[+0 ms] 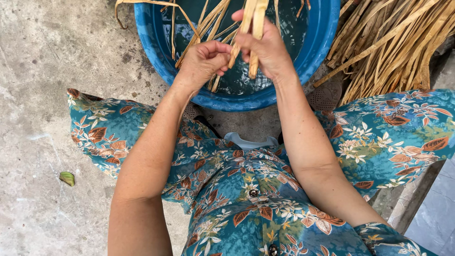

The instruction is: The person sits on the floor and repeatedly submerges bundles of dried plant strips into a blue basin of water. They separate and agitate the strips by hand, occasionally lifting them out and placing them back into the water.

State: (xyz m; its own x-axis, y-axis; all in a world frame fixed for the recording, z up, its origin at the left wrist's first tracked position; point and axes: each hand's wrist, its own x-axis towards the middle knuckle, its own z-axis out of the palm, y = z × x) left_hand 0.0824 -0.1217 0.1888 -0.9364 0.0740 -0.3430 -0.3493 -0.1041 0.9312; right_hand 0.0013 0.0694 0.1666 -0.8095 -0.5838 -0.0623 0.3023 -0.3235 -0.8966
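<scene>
My left hand (203, 60) and my right hand (266, 47) are together over a blue plastic basin (151, 45) of water. Both hands pinch pale dried leaf strips (252, 21) that stand up out of the frame's top edge. The right hand grips a thick pair of strips, whose lower ends hang below the fingers. The left hand's fingers curl around thinner strips just beside them. More strips (208, 21) lie soaking in the basin. The strips' upper ends are cut off by the frame.
A heap of dried leaf strips (393, 42) lies to the right of the basin. Grey concrete floor (42, 95) spreads to the left, with a small green leaf (67, 178). My knees in blue floral cloth (393, 132) flank a pale stool edge (251, 141).
</scene>
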